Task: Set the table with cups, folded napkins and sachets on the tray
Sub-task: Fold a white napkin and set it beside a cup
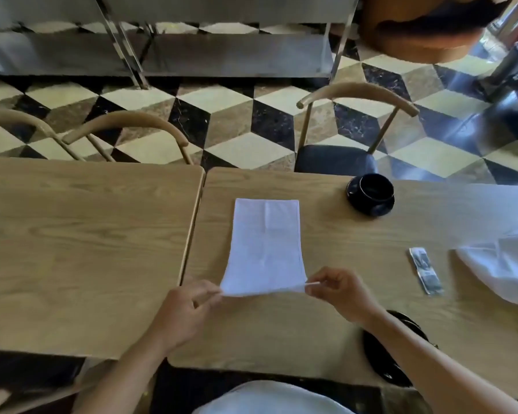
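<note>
Dark tray: the dark tray [380,363] sits at the near right edge of the table [281,330], mostly hidden under my right forearm; I judge it waits there so finished pieces can go straight onto it.
Left grip: my left hand [181,309] pinches the near left corner of the napkin [265,243] between thumb and fingertips, lifting that corner just off the wood.
Right grip: my right hand [338,292] pinches the near right corner the same way, so the near edge is raised evenly and taut.
Napkin: a long white strip, already folded lengthwise, its far end lying flat on the table; I hold both near corners so I can carry the edge away from me and halve it squarely.
Sachet: the sachet [425,270] lies right of the napkin, well apart, out of the folding path.
White cloth: a loose white cloth [503,270] lies at the right edge, possibly more napkins, though blur hides detail.
Cup: the black cup [371,194] stands on its saucer, far right of the napkin, clear of the fold.
Progress: folding in hand; nothing visibly loaded on the tray yet.
</note>
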